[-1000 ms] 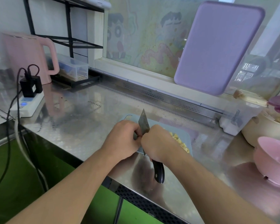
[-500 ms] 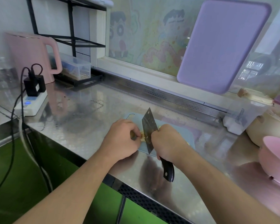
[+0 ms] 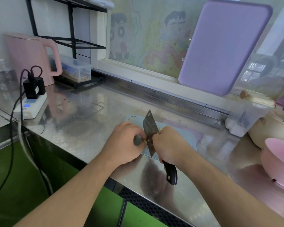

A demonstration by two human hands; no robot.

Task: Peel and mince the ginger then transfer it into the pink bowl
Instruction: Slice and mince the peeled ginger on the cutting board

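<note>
The right hand [image 3: 169, 143] has its fingers curled round the cleaver [image 3: 150, 133] handle, blade tilted between both hands. The left hand [image 3: 125, 143] fingers are curled over the mostly hidden ginger [image 3: 144, 140], touching the blade on the blue cutting board [image 3: 189, 138]. The pink bowl [image 3: 279, 163] sits on the bench [image 3: 82, 115], well right of the right fingers.

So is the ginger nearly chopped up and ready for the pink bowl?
Not yet. The left hand pinches something small, probably the ginger, against the cleaver gripped by the right hand over the blue cutting board, so cutting is under way. How much is chopped is hidden. The pink bowl shows no ginger, so the transfer is left.
</note>
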